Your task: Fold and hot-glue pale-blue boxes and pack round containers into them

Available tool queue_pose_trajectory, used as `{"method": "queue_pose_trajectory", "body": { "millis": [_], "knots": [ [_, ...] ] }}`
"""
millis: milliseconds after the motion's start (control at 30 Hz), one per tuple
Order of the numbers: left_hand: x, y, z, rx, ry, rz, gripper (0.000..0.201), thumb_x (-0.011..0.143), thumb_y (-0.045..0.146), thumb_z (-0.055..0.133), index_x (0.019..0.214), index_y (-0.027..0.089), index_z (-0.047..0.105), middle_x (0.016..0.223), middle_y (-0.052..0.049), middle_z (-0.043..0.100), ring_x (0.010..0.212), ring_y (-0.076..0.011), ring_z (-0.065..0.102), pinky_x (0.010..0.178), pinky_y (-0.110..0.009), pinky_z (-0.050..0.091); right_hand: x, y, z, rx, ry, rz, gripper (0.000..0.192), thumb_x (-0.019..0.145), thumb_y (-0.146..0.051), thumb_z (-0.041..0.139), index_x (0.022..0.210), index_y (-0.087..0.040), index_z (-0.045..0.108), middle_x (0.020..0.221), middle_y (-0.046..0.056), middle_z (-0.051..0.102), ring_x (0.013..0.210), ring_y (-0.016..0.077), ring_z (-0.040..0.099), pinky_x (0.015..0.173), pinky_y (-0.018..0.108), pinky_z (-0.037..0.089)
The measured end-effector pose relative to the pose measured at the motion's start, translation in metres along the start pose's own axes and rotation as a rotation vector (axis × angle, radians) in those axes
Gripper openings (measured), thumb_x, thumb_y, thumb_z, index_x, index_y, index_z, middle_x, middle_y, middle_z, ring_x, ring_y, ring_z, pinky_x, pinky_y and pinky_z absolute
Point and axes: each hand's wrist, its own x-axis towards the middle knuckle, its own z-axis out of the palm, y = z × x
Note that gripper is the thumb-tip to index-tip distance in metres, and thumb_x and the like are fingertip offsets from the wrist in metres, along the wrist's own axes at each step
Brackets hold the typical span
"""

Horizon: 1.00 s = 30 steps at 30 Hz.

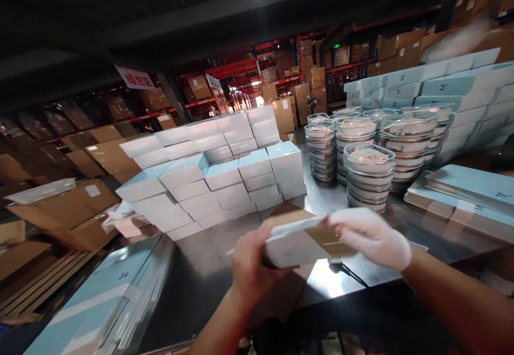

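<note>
- Head view, far left: flat pale-blue sheets (pixel 100 296) lying in a slanted pile at the table's near-left corner, beside brown cartons (pixel 76 216) lower down, presumably kept within reach
- Left of centre: stacked blue-and-white boxes (pixel 212 175) built in stepped rows on the metal table (pixel 209 269), closed and laid flat so as to stay put
- Centre, low: left hand (pixel 251 269), bare, fingers curled round the near-left end of a small white box (pixel 297 242), thumb on top, gripping from below and the side
- Small white box held just above the table edge, in front of the body, between both hands; long axis running left to right and rising slightly to the right; a brown flap or insert showing at its right end, blurred, so whether open or closed cannot be told
- Right of that: right hand (pixel 371 234) in a white glove, fingers bent over the box's right end, pressing on or closing round it; blurred, so exact grip unclear
- Behind: stacks of clear lidded round containers (pixel 367 175) standing upright mid-table, well apart from the held box
- Far right: more flat blue sheets (pixel 469 189) lying on the table, and a tall wall of blue boxes (pixel 453 90) behind
</note>
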Motion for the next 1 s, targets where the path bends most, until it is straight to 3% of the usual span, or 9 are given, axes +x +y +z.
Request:
{"method": "queue_pose_trajectory", "body": {
  "millis": [100,200,333,400,533,633,700,867,1000],
  "knots": [
    [-0.006,-0.01,0.005,-0.23,0.136,-0.474,0.097,0.053,0.072,0.098,0.128,0.021,0.061,0.1,-0.008,0.074,0.085,-0.0306,0.073,0.071,-0.041,0.061,0.001,0.01,0.006,0.176,0.263,0.185,0.061,0.099,-0.07,0.063,0.151,-0.036,0.06,0.152,0.01,0.067,0.138,0.0343,0.065,0.119,0.057,0.051],
    [-0.011,-0.002,0.02,-0.6,0.054,-0.721,0.11,0.061,0.071,0.095,0.145,0.02,0.047,0.106,-0.009,0.073,0.092,-0.0292,0.074,0.078,-0.04,0.062,-0.003,0.019,0.035,0.328,0.137,0.341,0.1,0.085,-0.082,0.073,0.165,-0.031,0.042,0.169,0.015,0.049,0.149,0.0357,0.055,0.122,0.056,0.048],
    [-0.017,0.006,0.035,-0.732,-0.001,-0.626,0.137,0.068,0.07,0.093,0.17,0.029,0.011,0.137,-0.017,0.065,0.118,-0.0337,0.07,0.092,-0.044,0.061,-0.008,0.02,0.068,0.343,0.078,0.429,0.086,0.09,-0.067,0.076,0.16,-0.027,0.048,0.165,0.013,0.054,0.152,0.0326,0.051,0.13,0.049,0.038],
    [-0.017,0.003,0.036,-0.671,0.027,-0.559,0.133,0.066,0.071,0.094,0.168,0.027,0.021,0.142,-0.018,0.061,0.125,-0.0348,0.067,0.097,-0.044,0.059,-0.007,0.017,0.073,0.372,0.087,0.459,0.082,0.086,-0.056,0.081,0.156,-0.028,0.051,0.159,0.01,0.06,0.148,0.0314,0.054,0.128,0.047,0.041],
    [-0.011,-0.003,0.028,-0.57,0.018,-0.462,0.075,0.074,0.071,0.088,0.126,0.021,0.068,0.113,-0.01,0.07,0.107,-0.0308,0.07,0.092,-0.042,0.06,0.006,0.008,0.074,0.531,0.072,0.59,0.077,0.071,-0.047,0.089,0.14,-0.025,0.063,0.128,0.008,0.076,0.118,0.0302,0.07,0.102,0.043,0.06],
    [-0.009,0.003,0.026,-0.545,0.035,-0.327,0.055,0.079,0.065,0.088,0.11,0.022,0.074,0.108,-0.009,0.069,0.108,-0.0292,0.069,0.093,-0.039,0.059,0.018,0.0,0.078,0.613,0.153,0.696,0.05,0.077,-0.061,0.078,0.105,-0.02,0.071,0.096,0.007,0.077,0.089,0.0267,0.072,0.079,0.04,0.061],
    [-0.013,0.009,0.027,-0.572,0.112,-0.305,0.063,0.083,0.062,0.087,0.13,0.025,0.067,0.127,-0.012,0.065,0.117,-0.0297,0.068,0.094,-0.038,0.059,0.024,-0.004,0.084,0.489,0.282,0.711,0.039,0.078,-0.055,0.076,0.094,-0.021,0.068,0.086,0.004,0.073,0.082,0.0231,0.068,0.075,0.036,0.059],
    [-0.032,0.01,0.023,-0.431,0.06,-0.232,0.071,0.083,0.064,0.084,0.139,0.027,0.06,0.131,-0.012,0.067,0.12,-0.0311,0.068,0.116,-0.055,0.05,0.03,-0.005,0.084,0.345,0.336,0.578,0.076,0.075,-0.029,0.07,0.148,-0.024,0.053,0.113,0.004,0.075,0.087,0.0193,0.065,0.069,0.03,0.055],
    [-0.029,0.0,0.001,-0.333,0.125,-0.292,0.055,0.081,0.057,0.088,0.121,0.025,0.07,0.112,-0.006,0.071,0.105,-0.0264,0.068,0.11,-0.048,0.052,0.024,0.022,0.064,0.176,0.152,0.511,0.052,0.095,-0.041,0.059,0.143,-0.021,0.061,0.127,0.011,0.075,0.101,0.0238,0.071,0.088,0.038,0.059]
  ]
}}
